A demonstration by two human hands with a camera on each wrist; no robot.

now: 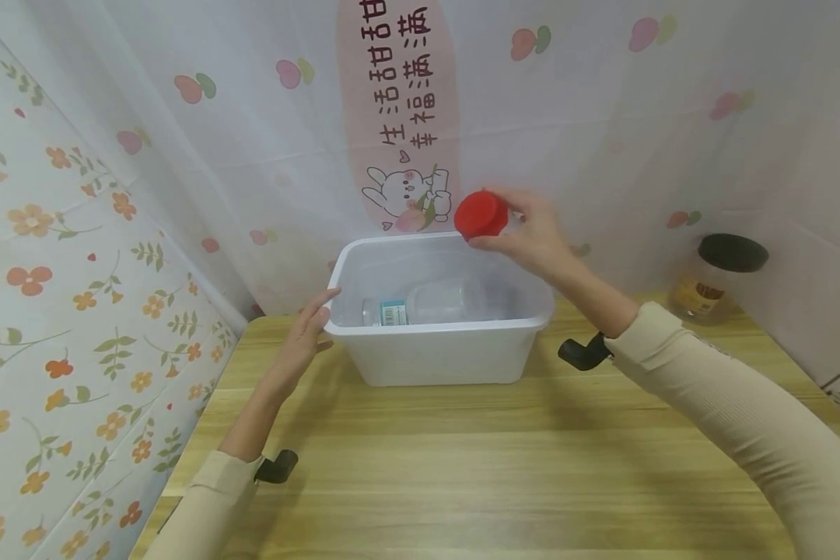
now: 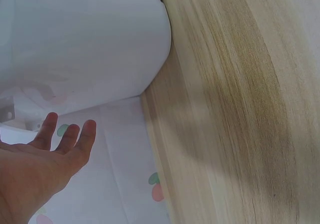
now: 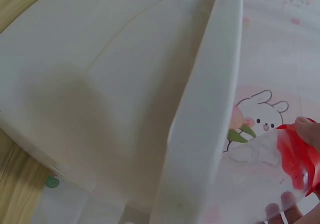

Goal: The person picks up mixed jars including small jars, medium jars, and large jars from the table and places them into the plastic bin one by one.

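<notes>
My right hand [image 1: 532,233] grips a clear plastic jar by its red lid [image 1: 481,215], above the back right of a white plastic bin [image 1: 441,358]. In the right wrist view, the jar's see-through body [image 3: 250,184] shows past the bin's rim, below the red lid [image 3: 300,159]. At the bin's left end, my left hand [image 1: 297,342] rests its extended fingers on the rim; the left wrist view shows these fingers [image 2: 70,139] spread beside the wall. Inside the bin lie a clear container [image 1: 437,299] and a piece with a blue barcode label [image 1: 393,313].
On the wooden table [image 1: 448,459], a clear jar with a black lid [image 1: 721,272] stands at the far right. A printed curtain [image 1: 574,132] hangs right behind the bin, and a flowered cloth [image 1: 77,334] covers the left side.
</notes>
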